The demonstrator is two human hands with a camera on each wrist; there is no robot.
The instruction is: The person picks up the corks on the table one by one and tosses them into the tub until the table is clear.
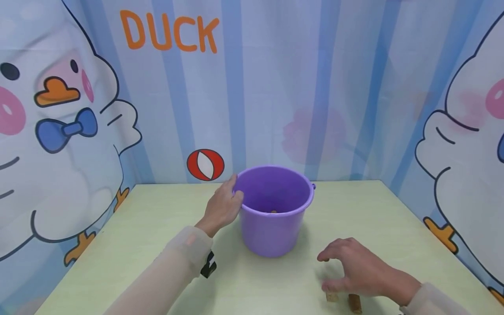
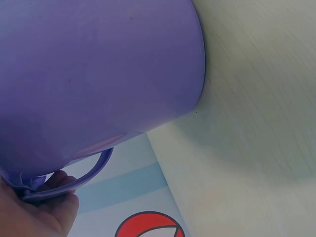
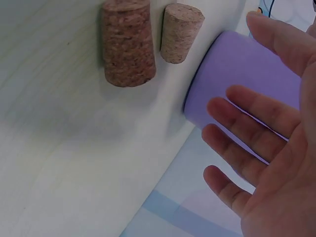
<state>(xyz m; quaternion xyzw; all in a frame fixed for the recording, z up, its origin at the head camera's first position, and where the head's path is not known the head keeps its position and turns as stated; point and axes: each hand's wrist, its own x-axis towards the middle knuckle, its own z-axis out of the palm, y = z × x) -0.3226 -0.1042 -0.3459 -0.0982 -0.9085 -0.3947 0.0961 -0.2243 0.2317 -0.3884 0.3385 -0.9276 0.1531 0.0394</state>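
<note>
A purple plastic bucket (image 1: 269,234) stands upright on the table, its mouth facing up. My left hand (image 1: 221,204) grips its left rim, and the left wrist view shows the fingers around the rim and the curved handle (image 2: 94,170). Inside the bucket, a small orange-brown bit (image 1: 274,211) just shows over the front rim. My right hand (image 1: 360,267) hovers at the front right, thumb and fingers spread apart with nothing between them. Beneath it are two corks on the table: a darker, larger cork (image 3: 128,47) and a paler, tapered cork (image 3: 181,33).
The pale wood-grain table (image 1: 165,218) reaches back to a striped blue curtain (image 1: 260,87) printed with ducks, which also closes in both sides. A small black device (image 1: 208,265) sits at my left wrist.
</note>
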